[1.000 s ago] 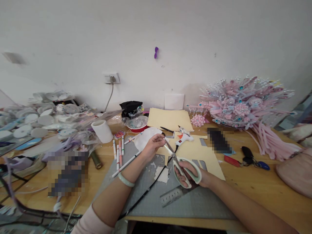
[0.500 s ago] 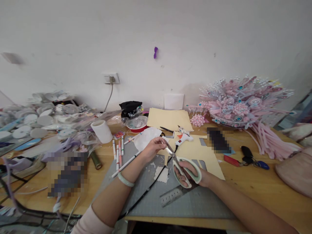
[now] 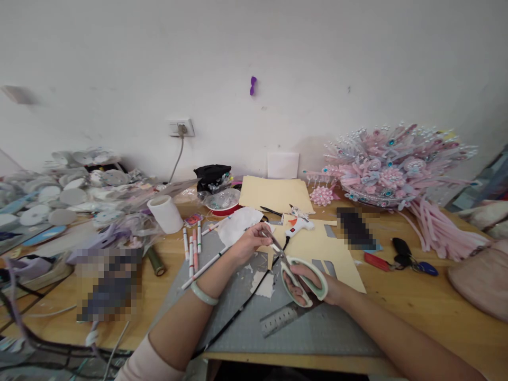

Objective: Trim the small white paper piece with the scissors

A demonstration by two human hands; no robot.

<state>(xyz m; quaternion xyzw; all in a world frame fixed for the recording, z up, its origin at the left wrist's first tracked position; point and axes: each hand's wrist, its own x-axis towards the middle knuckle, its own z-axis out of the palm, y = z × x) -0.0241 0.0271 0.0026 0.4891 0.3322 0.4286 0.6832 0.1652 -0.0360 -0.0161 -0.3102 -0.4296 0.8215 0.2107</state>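
My right hand [image 3: 305, 280] has its fingers through the handles of pale green scissors [image 3: 323, 286], whose blades point up and left, slightly apart. At the blades, my left hand [image 3: 254, 242] pinches a small white piece [image 3: 274, 247], partly hidden by the fingers. Below the hands a torn white paper scrap [image 3: 262, 284] and a steel ruler [image 3: 280, 319] lie on the grey cutting mat [image 3: 234, 338]. A white glue gun [image 3: 299, 226] rests on cream card [image 3: 341, 254] just behind the scissors.
Several markers [image 3: 191, 254] lie left of my left hand, near a white roll [image 3: 165, 214]. A black cable [image 3: 234, 316] crosses the mat. Keys [image 3: 402, 253] and a pink beaded headpiece [image 3: 391, 172] are on the right. Behind lies more cream card [image 3: 275, 194].
Both hands and the scissors stay almost in place. My left fingers have shifted very slightly around the white piece.
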